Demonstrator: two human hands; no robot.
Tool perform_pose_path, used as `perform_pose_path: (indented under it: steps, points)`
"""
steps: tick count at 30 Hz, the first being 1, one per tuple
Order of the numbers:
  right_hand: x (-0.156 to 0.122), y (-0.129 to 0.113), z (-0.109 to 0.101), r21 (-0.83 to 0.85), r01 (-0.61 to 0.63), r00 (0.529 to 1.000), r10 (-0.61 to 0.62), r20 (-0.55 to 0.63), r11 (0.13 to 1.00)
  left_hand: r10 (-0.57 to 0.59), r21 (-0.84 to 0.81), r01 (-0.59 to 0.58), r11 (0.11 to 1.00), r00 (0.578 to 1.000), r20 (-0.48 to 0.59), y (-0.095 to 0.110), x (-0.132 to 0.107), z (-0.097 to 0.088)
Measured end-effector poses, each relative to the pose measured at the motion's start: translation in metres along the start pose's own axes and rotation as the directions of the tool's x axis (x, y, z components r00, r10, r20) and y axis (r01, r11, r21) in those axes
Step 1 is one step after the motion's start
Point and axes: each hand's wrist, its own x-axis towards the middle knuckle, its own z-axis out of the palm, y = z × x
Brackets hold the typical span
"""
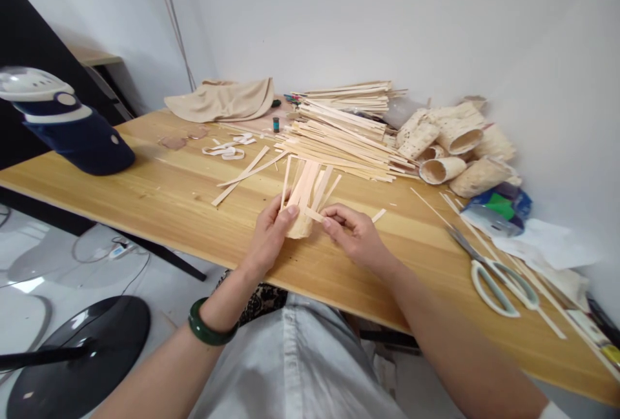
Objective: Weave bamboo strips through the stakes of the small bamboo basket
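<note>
Close to the table's front edge, my left hand (275,222) is closed around the side of a small woven piece (301,224) of pale flat strips. Its rounded bottom faces me, and loose strip ends (310,180) fan out away from me. Between thumb and forefinger, my right hand (352,230) pinches one pale strip (314,214) that crosses the right side of the piece. Part of the weave is hidden behind my left thumb and fingers. Two loose strips (247,172) lie crossed on the wooden table (188,212) to the left.
Behind the work lies a big stack of strips (343,135), with several bark-like tubes (440,170) to its right. Scissors (494,270) rest at the right. A dark blue bottle (72,132) stands on the left, and a beige cloth (223,99) lies at the back.
</note>
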Motion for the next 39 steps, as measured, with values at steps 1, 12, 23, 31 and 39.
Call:
perform_pose_path:
  steps: [1,12,23,31,39]
  points:
    - [0.000,0.001,0.001,-0.015,0.000,1.000,0.000,-0.010,1.000,0.009,0.006,-0.009,1.000,1.000,-0.003,0.001,0.000,0.000]
    - [0.000,0.007,0.002,-0.137,0.164,0.976,-0.181,-0.122,0.977,0.069,0.111,-0.065,0.992,0.997,-0.033,0.019,-0.005,0.011]
    - [0.001,0.015,0.000,0.003,-0.007,0.997,0.007,-0.073,1.000,-0.091,-0.064,0.094,0.994,0.995,0.043,0.007,0.004,0.004]
    - [0.001,0.011,-0.003,0.023,-0.024,0.995,0.026,-0.095,0.999,-0.148,-0.134,0.163,0.978,0.983,0.113,0.010,0.003,0.007]
    - [-0.002,0.009,0.000,-0.087,0.001,0.993,-0.011,-0.114,0.996,-0.095,-0.178,0.107,0.978,0.993,0.076,0.007,0.004,0.001]
